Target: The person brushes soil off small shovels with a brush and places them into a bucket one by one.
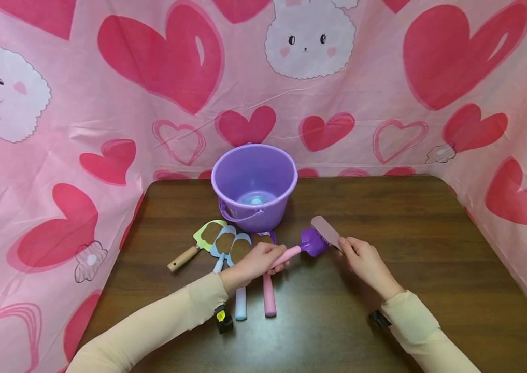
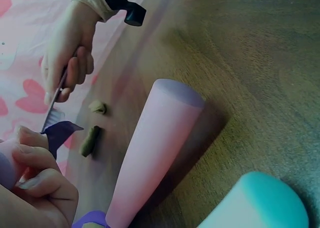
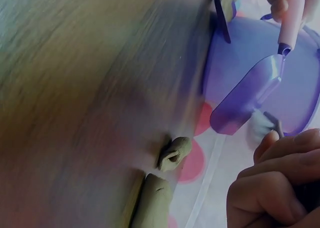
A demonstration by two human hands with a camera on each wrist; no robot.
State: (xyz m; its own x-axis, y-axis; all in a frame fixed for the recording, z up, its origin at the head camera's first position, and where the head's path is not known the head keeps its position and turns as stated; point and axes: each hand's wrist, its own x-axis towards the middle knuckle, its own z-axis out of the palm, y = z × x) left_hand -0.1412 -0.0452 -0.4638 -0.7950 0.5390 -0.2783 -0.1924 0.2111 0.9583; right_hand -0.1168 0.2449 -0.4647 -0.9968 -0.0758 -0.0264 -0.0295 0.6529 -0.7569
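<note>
My left hand (image 1: 259, 263) grips the pink handle of a toy shovel (image 1: 311, 246) with a purple blade, held up off the table. A flat mauve brush (image 1: 324, 228) is pinched by its handle in my right hand (image 1: 369, 265). Its pale bristles (image 3: 261, 124) face the blade and meet its edge in the head view. Below the left forearm lie more toy shovels: a green one (image 1: 201, 237) with a wooden handle, light blue ones (image 1: 241, 303), and another with a pink handle (image 1: 269, 298). Brownish material shows on their blades.
A purple bucket (image 1: 285, 199) stands at the back of the brown table (image 1: 319, 331), a light blue item at its bottom. Tan clay-like pieces, a short one (image 3: 175, 154) and a longer roll (image 3: 154, 200), lie near the right hand. A pink heart-patterned cloth (image 1: 366, 88) surrounds the table.
</note>
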